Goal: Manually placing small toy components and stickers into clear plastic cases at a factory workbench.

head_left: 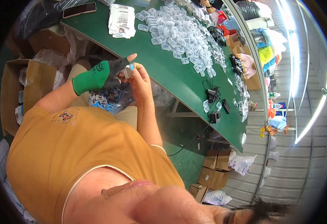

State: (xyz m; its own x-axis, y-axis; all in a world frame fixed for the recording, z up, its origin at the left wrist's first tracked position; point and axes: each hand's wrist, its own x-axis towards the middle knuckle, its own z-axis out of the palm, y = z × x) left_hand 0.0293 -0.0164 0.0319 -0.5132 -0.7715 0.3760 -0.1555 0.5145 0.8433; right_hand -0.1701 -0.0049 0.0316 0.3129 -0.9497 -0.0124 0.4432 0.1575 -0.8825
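Note:
My left hand (pixel 103 75) wears a green glove with dark-coated fingers, its exposed fingertip pointing up. My bare right hand (pixel 140 81) meets it just off the green table's edge. Between them, both hands grip a small clear plastic box (pixel 124 73) with something brown and printed in it; the fingers partly cover it. A small blue patch shows at my right fingertips. Below the hands, a clear bag of small blue and white printed pieces (pixel 109 100) lies at my lap. On the green table (pixel 159 71), a large heap of clear plastic boxes (pixel 176 35) spreads beyond my right hand.
A stack of printed cards (pixel 121 21) and a phone (pixel 79 10) lie at the table's far left. Black adapters (pixel 212 94) with cables sit at the right. An open carton (pixel 40 80) stands at my left; more cartons (pixel 213 177) are on the floor. Another person's hand (pixel 206 3) shows at the far side.

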